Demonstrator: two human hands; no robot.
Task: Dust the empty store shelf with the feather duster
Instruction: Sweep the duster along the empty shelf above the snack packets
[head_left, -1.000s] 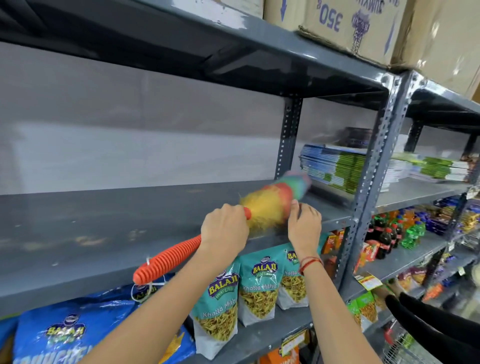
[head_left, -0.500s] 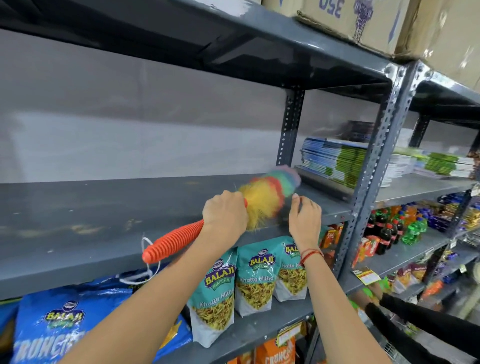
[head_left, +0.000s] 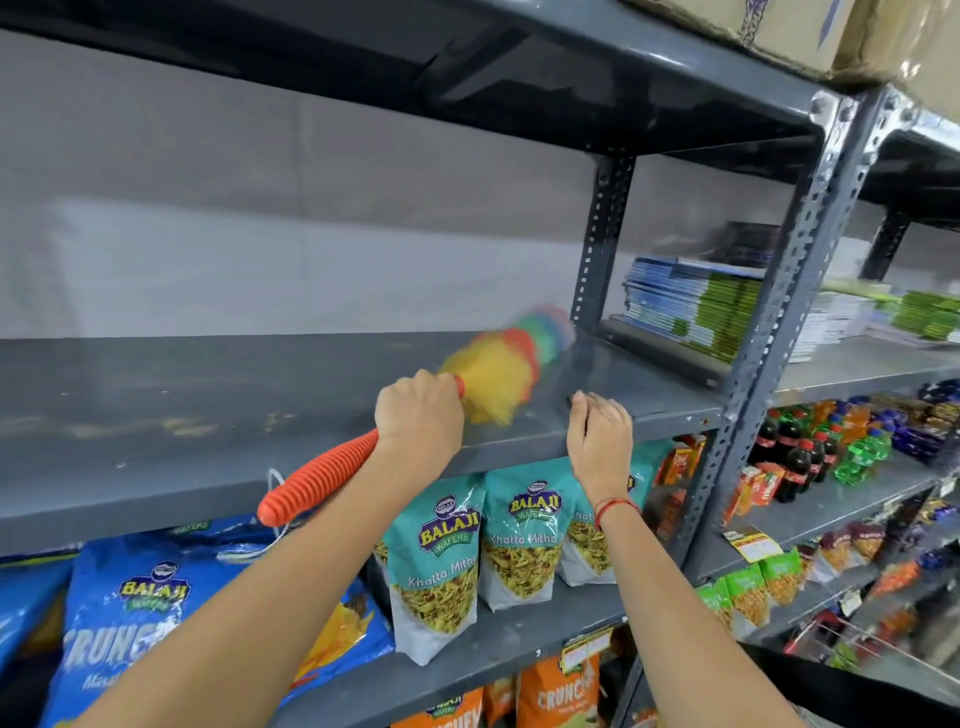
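Note:
The empty grey metal shelf (head_left: 218, 395) runs across the middle, with pale dusty smears on its left part. My left hand (head_left: 418, 415) is closed around the ribbed orange handle of the feather duster (head_left: 498, 374). The handle end sticks out over the shelf's front edge. The duster's fluffy yellow, red, green and blue head is blurred and lies on the shelf's right part, its tip near the rear upright. My right hand (head_left: 597, 441) rests on the shelf's front edge to the right of the duster, fingers curled over the lip.
Perforated steel uprights (head_left: 779, 332) bound the bay on the right. Stacked notebooks (head_left: 691, 306) fill the neighbouring shelf. Snack bags (head_left: 447, 561) stand on the shelf below, drink bottles (head_left: 800, 452) further right. Cardboard boxes (head_left: 852, 31) sit on top.
The duster head has swept back and forth on the shelf's right part and now reaches deeper toward the rear upright. The camera has tilted slightly. My right hand stays on the shelf edge.

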